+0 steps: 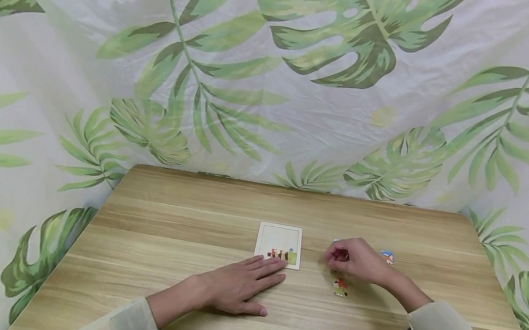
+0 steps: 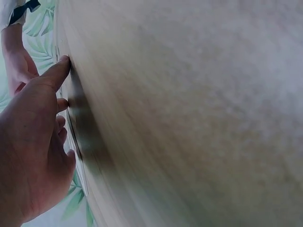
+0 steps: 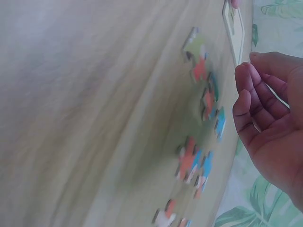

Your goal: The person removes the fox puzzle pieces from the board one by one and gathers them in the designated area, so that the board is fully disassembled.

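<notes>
A white puzzle tray point(image 1: 280, 237) lies at the table's middle, with a few coloured pieces fitted along its near row. My left hand point(image 1: 240, 288) lies flat on the wood, fingers straight, and its fingertips point(image 1: 279, 266) touch the tray's near edge. My right hand point(image 1: 356, 259) hovers to the right of the tray, fingers loosely curled. The right wrist view shows nothing held in that hand point(image 3: 270, 123). Loose puzzle pieces point(image 3: 189, 158) lie scattered under and around it. One piece point(image 1: 341, 287) is just in front of the hand and another point(image 1: 387, 257) just behind it.
The wooden table point(image 1: 186, 199) is bare on its left half and along the back. A leaf-print cloth point(image 1: 279, 75) hangs behind and around it. In the right wrist view the tray point(image 3: 235, 33) stands off beyond the pieces.
</notes>
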Demonstrator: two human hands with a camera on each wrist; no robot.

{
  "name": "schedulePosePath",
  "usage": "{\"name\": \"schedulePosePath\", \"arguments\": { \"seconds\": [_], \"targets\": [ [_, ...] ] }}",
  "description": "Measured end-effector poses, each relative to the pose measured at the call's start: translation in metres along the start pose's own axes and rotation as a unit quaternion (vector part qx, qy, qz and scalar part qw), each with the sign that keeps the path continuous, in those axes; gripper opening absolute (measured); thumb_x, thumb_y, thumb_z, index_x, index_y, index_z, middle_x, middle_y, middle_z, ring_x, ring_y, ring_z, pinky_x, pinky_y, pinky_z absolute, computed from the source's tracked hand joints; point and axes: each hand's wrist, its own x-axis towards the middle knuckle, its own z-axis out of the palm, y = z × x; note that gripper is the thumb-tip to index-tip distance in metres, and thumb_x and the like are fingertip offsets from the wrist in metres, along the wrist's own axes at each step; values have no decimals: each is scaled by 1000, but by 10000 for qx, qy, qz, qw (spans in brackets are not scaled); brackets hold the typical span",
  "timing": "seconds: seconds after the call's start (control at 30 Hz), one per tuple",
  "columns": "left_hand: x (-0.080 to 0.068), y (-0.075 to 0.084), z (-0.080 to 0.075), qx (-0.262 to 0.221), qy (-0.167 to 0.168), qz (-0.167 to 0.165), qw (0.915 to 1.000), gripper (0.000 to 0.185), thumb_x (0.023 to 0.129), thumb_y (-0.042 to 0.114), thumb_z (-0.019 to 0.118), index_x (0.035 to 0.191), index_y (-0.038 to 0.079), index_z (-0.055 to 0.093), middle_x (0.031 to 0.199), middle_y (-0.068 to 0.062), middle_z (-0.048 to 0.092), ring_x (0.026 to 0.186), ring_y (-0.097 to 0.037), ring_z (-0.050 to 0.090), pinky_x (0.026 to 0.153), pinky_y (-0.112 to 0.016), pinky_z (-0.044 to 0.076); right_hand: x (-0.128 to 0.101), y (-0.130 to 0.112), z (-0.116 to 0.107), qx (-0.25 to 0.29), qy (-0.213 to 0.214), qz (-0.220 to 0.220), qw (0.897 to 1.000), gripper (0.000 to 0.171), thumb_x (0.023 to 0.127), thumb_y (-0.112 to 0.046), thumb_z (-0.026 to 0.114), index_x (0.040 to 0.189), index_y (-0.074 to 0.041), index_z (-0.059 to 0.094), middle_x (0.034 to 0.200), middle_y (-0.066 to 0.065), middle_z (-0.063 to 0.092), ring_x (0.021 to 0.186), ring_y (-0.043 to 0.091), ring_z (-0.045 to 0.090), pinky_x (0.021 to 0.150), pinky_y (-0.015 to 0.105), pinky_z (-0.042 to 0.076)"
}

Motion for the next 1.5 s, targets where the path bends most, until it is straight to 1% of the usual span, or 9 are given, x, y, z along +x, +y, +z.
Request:
{"name": "schedulePosePath", "arguments": {
  "seconds": [0.2,0.27,0.4,0.5,0.63,1.03,1.17,1.3,1.5],
  "targets": [
    [3,4,1,52,154,71,9998,78,111,59,39,169,10,25,178,-12,13,164,-25,12,132,-44,21,18,-4,4,88,-99,50,9999,6,96,-1,75,101,-3,78,90,5,76,77,7,64,69,24,57],
    [4,6,1,52,168,71,9998,77,111,59,38,170,11,25,178,-11,13,164,-25,12,132,-44,21,24,-5,6,74,-124,-11,9999,6,97,-2,75,101,-3,78,91,6,77,78,7,65,70,24,57],
    [8,9,1,91,131,48,9999,76,111,59,36,170,12,25,178,-10,12,165,-23,11,132,-43,21,35,-9,8,-3,-137,-88,9999,6,98,-3,74,102,-3,78,92,4,77,81,7,67,73,25,58],
    [11,11,2,111,106,20,9999,76,111,60,35,170,12,24,179,-10,12,165,-23,10,132,-42,20,45,-11,10,-77,-156,-132,9998,7,98,-5,74,103,-4,79,92,-1,76,83,6,67,76,25,58],
    [14,13,3,189,104,-7,9998,75,112,60,34,170,13,25,178,-9,13,164,-23,13,132,-40,20,57,-12,13,-154,-194,-214,9995,6,99,-7,74,102,-5,79,91,-4,75,83,4,66,77,25,58],
    [22,18,4,191,37,34,9998,76,112,61,30,170,13,23,179,-11,10,165,-25,10,131,-42,22,93,-16,25,-170,-523,-387,9977,9,98,-8,74,104,-4,79,92,-4,76,85,3,67,80,24,58],
    [24,20,5,235,50,16,9997,76,112,62,30,170,14,23,178,-12,10,165,-25,10,132,-41,22,101,-18,29,-162,-637,-480,9967,9,97,-6,75,104,-3,79,92,-2,76,85,3,67,81,24,58],
    [24,20,4,156,18,11,9999,76,112,62,29,171,14,22,179,-12,9,165,-24,8,132,-42,21,107,-19,32,-159,-764,-564,9954,10,96,-5,76,105,-2,80,93,-1,77,85,2,66,81,23,58],
    [25,19,3,180,-8,80,9998,77,112,61,30,170,13,22,178,-12,10,165,-24,8,131,-42,22,112,-22,35,-140,-926,-679,9933,11,94,-3,78,104,-2,80,93,1,77,84,1,66,79,22,58]
  ]
}}
